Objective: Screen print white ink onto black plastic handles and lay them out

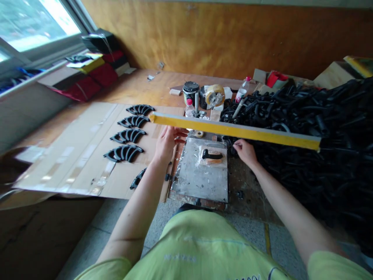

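Observation:
My left hand [167, 142] rests at the left edge of a metal plate [201, 179], fingers curled toward the plate's far corner; I cannot make out anything in them. My right hand [244, 151] sits at the plate's right edge, fingers pinched at the rim of a big heap of black plastic handles [314, 128]. One black handle [212, 155] lies on a small block on the plate. A long yellow-and-grey bar [233, 130] runs across just beyond both hands.
Several rows of black handles [128, 136] lie on flattened cardboard [72, 159] to the left. Behind the plate stand a black-lidded jar [190, 91], a tape roll [215, 95] and small bottles [241, 91]. Red cases [96, 77] sit by the window.

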Demonstrator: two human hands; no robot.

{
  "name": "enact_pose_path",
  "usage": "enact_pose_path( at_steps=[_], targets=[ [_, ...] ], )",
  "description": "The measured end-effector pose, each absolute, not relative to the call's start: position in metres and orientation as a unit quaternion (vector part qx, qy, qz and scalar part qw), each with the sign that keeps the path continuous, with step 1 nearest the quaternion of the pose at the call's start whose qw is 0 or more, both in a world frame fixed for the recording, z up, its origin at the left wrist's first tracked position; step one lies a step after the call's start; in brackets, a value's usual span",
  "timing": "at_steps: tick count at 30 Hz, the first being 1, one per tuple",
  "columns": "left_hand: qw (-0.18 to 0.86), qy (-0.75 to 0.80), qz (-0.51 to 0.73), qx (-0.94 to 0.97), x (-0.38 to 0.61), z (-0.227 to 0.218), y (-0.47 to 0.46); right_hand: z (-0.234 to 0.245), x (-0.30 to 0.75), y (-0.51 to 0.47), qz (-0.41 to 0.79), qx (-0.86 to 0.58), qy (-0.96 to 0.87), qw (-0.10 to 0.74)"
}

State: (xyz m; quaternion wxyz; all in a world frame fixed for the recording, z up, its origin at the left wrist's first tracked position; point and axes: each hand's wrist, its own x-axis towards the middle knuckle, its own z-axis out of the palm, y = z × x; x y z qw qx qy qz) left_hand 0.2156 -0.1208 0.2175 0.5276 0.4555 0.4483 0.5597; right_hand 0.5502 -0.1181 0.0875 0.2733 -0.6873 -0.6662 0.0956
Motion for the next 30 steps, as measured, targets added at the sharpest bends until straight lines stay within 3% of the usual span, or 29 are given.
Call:
enact_pose_path(
  at_steps=[4,6,10,12,15,17,22,30],
  targets=[
    [0.519,0.475,0.575,0.417,0.225,0.205,-0.126,0.060,0.508,-0.147,0.132,-0.568,-0.783,0.217],
    [0.536,0.501,0.544,0.407,0.227,0.183,-0.150,0.069,0.493,-0.152,0.123,-0.548,-0.799,0.213],
    [0.675,0.542,0.362,0.346,0.239,0.129,-0.219,0.098,0.455,-0.166,0.102,-0.481,-0.835,0.247],
    [0.686,0.548,0.395,0.269,0.244,0.106,-0.246,0.104,0.424,-0.181,0.091,-0.411,-0.876,0.237],
    [0.588,0.600,0.517,0.165,0.227,0.078,-0.269,0.100,0.370,-0.203,0.097,-0.299,-0.926,0.208],
    [0.521,0.650,0.536,0.136,0.195,0.062,-0.279,0.091,0.336,-0.208,0.123,-0.252,-0.940,0.196],
    [0.392,0.804,0.433,0.108,0.093,0.025,-0.297,0.068,0.267,-0.176,0.186,-0.263,-0.936,0.145],
    [0.376,0.868,0.269,0.182,0.024,-0.001,-0.277,0.041,0.181,-0.144,0.158,-0.340,-0.927,-0.026]
  ],
)
